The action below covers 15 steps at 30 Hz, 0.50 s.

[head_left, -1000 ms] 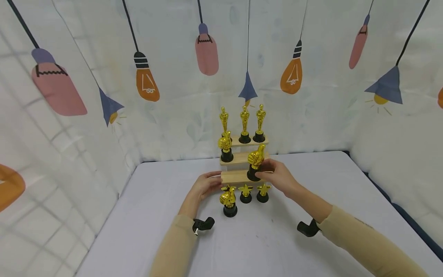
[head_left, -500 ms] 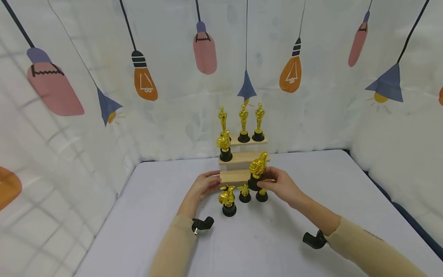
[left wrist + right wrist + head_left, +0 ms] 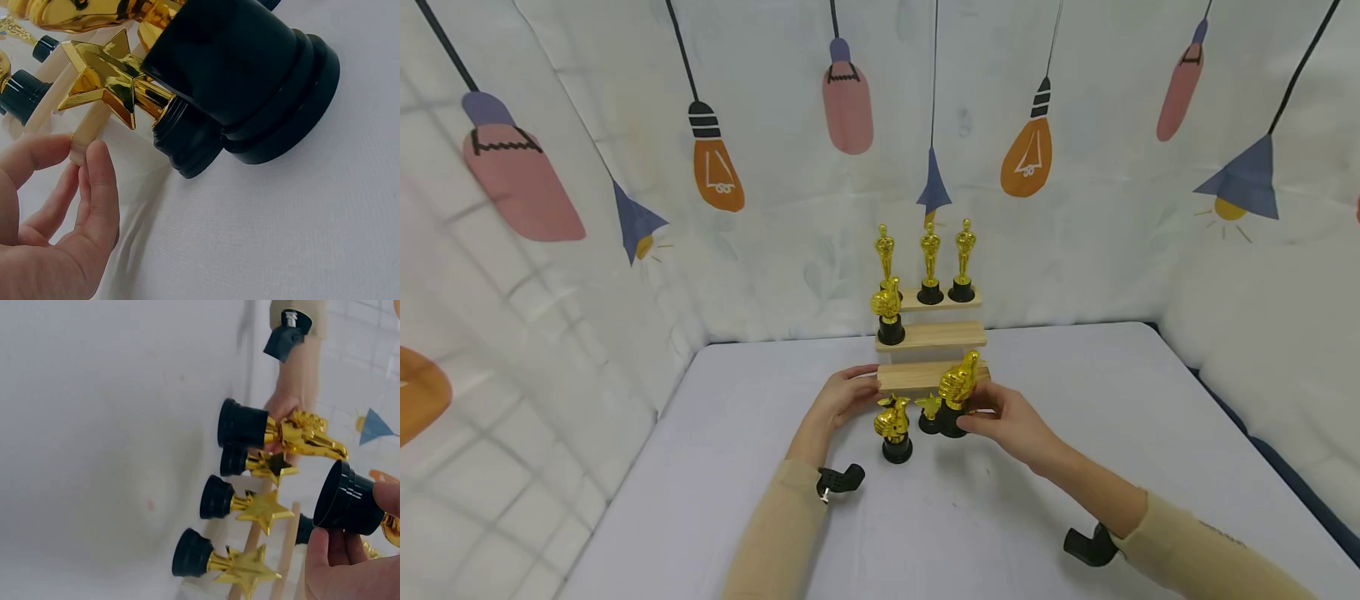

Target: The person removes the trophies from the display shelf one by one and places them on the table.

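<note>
My right hand (image 3: 1017,423) holds a gold thumbs-up trophy (image 3: 958,383) by its black base, upright and off the table in front of the stand. My left hand (image 3: 838,402) pinches the left end of the lowest board of a wooden tiered stand (image 3: 913,377); the left wrist view shows fingertips (image 3: 101,159) on that board's end. A second thumbs-up trophy (image 3: 892,423) stands on the table near the left hand. Behind it, star trophies (image 3: 265,511) stand in a row before the stand. The held trophy hides the rightmost star in the head view.
Another thumbs-up trophy (image 3: 889,310) stands at the left of the middle board. Gold figure statuettes (image 3: 930,258) line the top board. A white cloth covers the table (image 3: 955,533), and a lamp-patterned curtain (image 3: 775,267) hangs behind.
My right hand has brought the thumbs-up trophy down and toward me, from over the lowest board to in front of the star row. The left hand has stayed at the board's end.
</note>
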Each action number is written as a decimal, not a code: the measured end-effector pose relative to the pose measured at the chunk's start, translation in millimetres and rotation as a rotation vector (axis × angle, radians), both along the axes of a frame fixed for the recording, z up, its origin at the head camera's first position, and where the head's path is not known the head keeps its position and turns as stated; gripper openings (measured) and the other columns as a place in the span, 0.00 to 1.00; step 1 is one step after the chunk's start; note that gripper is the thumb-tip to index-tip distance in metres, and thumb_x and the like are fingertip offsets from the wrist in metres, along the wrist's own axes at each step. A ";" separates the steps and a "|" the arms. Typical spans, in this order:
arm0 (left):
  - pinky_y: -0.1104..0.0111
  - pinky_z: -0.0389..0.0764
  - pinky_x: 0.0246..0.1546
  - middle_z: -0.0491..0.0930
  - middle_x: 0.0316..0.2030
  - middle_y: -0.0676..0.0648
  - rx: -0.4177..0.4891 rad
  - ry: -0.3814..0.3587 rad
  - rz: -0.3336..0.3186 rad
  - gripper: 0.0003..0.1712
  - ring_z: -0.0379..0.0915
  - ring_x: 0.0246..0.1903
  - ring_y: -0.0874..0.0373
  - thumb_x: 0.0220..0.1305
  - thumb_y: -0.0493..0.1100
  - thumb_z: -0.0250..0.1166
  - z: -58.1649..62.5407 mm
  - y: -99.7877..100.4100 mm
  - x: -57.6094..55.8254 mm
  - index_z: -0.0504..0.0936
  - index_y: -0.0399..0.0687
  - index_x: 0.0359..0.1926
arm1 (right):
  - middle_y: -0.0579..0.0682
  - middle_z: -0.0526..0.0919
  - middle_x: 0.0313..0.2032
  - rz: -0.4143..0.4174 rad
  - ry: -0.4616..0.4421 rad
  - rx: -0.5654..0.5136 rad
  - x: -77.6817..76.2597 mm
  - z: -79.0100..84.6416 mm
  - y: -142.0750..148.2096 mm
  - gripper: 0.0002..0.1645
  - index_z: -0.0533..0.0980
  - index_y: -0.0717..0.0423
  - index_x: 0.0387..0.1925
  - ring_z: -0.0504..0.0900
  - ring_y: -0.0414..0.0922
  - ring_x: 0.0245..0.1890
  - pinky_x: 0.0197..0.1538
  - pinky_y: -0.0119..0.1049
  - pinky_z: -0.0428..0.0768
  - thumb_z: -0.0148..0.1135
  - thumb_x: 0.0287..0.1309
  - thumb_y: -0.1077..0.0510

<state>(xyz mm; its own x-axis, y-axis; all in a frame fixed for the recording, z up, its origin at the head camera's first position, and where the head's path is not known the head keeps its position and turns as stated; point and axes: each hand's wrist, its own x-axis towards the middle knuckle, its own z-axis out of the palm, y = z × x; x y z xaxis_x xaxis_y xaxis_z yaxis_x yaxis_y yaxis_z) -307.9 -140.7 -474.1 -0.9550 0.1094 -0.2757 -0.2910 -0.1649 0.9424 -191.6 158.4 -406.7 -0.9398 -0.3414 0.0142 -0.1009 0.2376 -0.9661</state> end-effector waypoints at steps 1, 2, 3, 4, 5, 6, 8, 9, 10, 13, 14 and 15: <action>0.66 0.86 0.46 0.78 0.58 0.31 0.003 -0.001 0.000 0.29 0.84 0.43 0.53 0.66 0.27 0.66 0.0 0.1 -0.2 0.75 0.35 0.67 | 0.58 0.79 0.56 0.008 -0.005 -0.007 1.5 -1.6 -0.6 0.28 0.73 0.66 0.61 0.79 0.54 0.55 0.57 0.43 0.83 0.70 0.65 0.57; 0.66 0.86 0.46 0.78 0.58 0.31 0.004 0.000 0.000 0.29 0.84 0.43 0.53 0.66 0.27 0.65 -0.3 0.1 -0.4 0.75 0.35 0.67 | 0.58 0.79 0.56 0.016 -0.009 -0.011 2.9 -3.2 -1.4 0.29 0.73 0.67 0.61 0.80 0.53 0.54 0.56 0.42 0.83 0.71 0.65 0.57; 0.66 0.86 0.45 0.78 0.58 0.31 0.004 0.002 0.001 0.29 0.84 0.43 0.53 0.66 0.27 0.65 -0.7 0.1 -0.7 0.75 0.34 0.67 | 0.58 0.79 0.56 0.024 -0.012 -0.017 4.3 -4.9 -2.5 0.29 0.72 0.67 0.62 0.80 0.52 0.54 0.55 0.41 0.83 0.71 0.65 0.57; 0.66 0.86 0.45 0.78 0.58 0.31 0.009 0.002 0.000 0.29 0.84 0.43 0.53 0.66 0.27 0.65 -1.1 0.1 -0.8 0.75 0.34 0.67 | 0.58 0.79 0.55 0.031 -0.015 -0.021 5.3 -7.1 -3.2 0.29 0.72 0.67 0.62 0.80 0.52 0.53 0.55 0.40 0.83 0.71 0.65 0.58; 0.66 0.86 0.45 0.78 0.58 0.31 0.009 0.002 -0.001 0.29 0.84 0.43 0.53 0.66 0.27 0.65 -1.6 0.1 -0.9 0.74 0.34 0.68 | 0.57 0.80 0.55 0.035 -0.019 -0.023 6.4 -9.3 -4.0 0.29 0.73 0.68 0.62 0.80 0.52 0.53 0.54 0.39 0.83 0.71 0.64 0.58; 0.66 0.86 0.45 0.78 0.58 0.31 0.007 0.003 -0.004 0.29 0.84 0.43 0.53 0.67 0.27 0.65 -2.2 0.2 -0.8 0.74 0.34 0.68 | 0.57 0.80 0.54 0.040 -0.021 -0.025 7.3 -11.6 -4.8 0.29 0.73 0.68 0.61 0.80 0.52 0.53 0.54 0.38 0.83 0.71 0.64 0.58; 0.66 0.86 0.44 0.78 0.58 0.31 0.004 -0.002 -0.004 0.28 0.84 0.43 0.52 0.67 0.28 0.65 -3.2 0.1 -0.3 0.74 0.33 0.68 | 0.57 0.80 0.53 0.046 -0.023 -0.027 9.4 -15.7 -7.1 0.28 0.73 0.69 0.60 0.80 0.52 0.53 0.53 0.38 0.83 0.71 0.64 0.58; 0.66 0.87 0.44 0.78 0.58 0.31 0.002 -0.004 -0.006 0.28 0.84 0.43 0.52 0.67 0.28 0.65 -3.5 0.1 0.0 0.74 0.33 0.68 | 0.56 0.81 0.53 0.047 -0.025 -0.028 10.3 -17.7 -8.1 0.28 0.74 0.68 0.59 0.80 0.53 0.53 0.53 0.38 0.83 0.71 0.64 0.58; 0.66 0.87 0.44 0.78 0.58 0.32 0.005 -0.011 -0.005 0.29 0.83 0.43 0.53 0.67 0.28 0.65 -3.6 0.1 0.3 0.74 0.33 0.68 | 0.56 0.81 0.53 0.045 -0.028 -0.027 10.9 -19.6 -9.0 0.27 0.74 0.68 0.59 0.80 0.53 0.54 0.53 0.39 0.83 0.71 0.64 0.58; 0.66 0.87 0.44 0.78 0.58 0.32 0.007 -0.013 -0.003 0.29 0.83 0.43 0.53 0.66 0.28 0.66 -3.2 0.1 0.5 0.75 0.34 0.67 | 0.56 0.81 0.53 0.036 -0.026 -0.034 12.6 -24.0 -12.4 0.26 0.74 0.67 0.58 0.79 0.55 0.55 0.55 0.42 0.83 0.71 0.64 0.58; 0.66 0.86 0.44 0.78 0.58 0.32 0.010 -0.009 -0.001 0.29 0.83 0.43 0.53 0.66 0.28 0.66 -2.9 0.1 0.2 0.75 0.34 0.67 | 0.56 0.81 0.54 0.028 -0.028 -0.036 12.5 -25.4 -13.3 0.25 0.75 0.67 0.57 0.79 0.55 0.56 0.55 0.43 0.83 0.71 0.64 0.59; 0.66 0.86 0.44 0.78 0.58 0.32 0.014 -0.004 0.000 0.29 0.83 0.44 0.52 0.65 0.28 0.66 -2.6 0.1 -0.2 0.75 0.34 0.67 | 0.56 0.81 0.54 0.020 -0.027 -0.042 12.1 -26.9 -14.3 0.25 0.75 0.66 0.57 0.79 0.55 0.56 0.56 0.44 0.83 0.71 0.64 0.59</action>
<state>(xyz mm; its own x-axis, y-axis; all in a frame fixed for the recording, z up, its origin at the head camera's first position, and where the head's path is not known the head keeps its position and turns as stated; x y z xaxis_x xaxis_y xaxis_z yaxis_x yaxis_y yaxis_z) -308.1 -140.6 -476.7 -0.9538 0.1135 -0.2782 -0.2950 -0.1779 0.9388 -179.5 144.1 -433.6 -0.9330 -0.3598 0.0035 -0.0790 0.1954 -0.9775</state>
